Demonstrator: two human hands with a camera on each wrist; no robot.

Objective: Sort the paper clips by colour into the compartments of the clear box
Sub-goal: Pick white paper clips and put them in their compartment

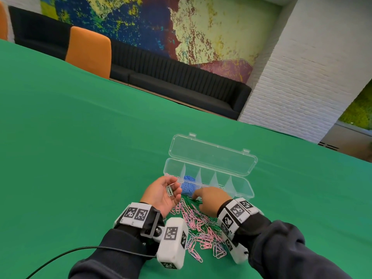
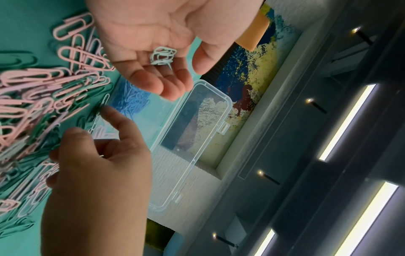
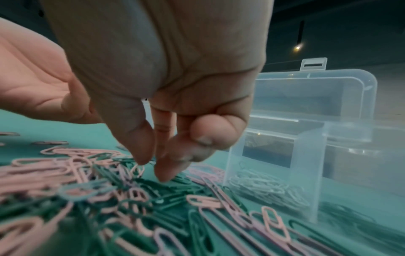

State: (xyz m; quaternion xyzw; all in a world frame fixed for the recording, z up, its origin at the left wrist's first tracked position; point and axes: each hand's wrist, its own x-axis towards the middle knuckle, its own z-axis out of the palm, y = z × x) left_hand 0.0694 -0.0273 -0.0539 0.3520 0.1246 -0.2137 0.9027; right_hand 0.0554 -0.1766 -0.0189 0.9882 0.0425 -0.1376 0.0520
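The clear box (image 1: 248, 195) lies with its lid (image 1: 213, 154) folded back; blue clips (image 1: 188, 185) fill its second compartment from the left. My left hand (image 1: 175, 186) is palm up beside the box's left end, and a few pale clips (image 1: 169, 190) rest loose in it, also seen as pale clips (image 2: 163, 56) in the left wrist view. My right hand (image 1: 194, 196) points down at the far edge of the mixed pile (image 1: 201, 224) of pink, green and lilac clips. Its thumb and forefinger (image 3: 164, 173) are slightly apart, just touching the pile; no clip is plainly held.
The green cloth table (image 1: 80, 137) stretches wide to the left and beyond the box. Pale clips (image 3: 263, 188) show through the box wall in the right wrist view. A black cable (image 1: 60, 256) trails from my left wrist. Chairs and a bench stand past the far edge.
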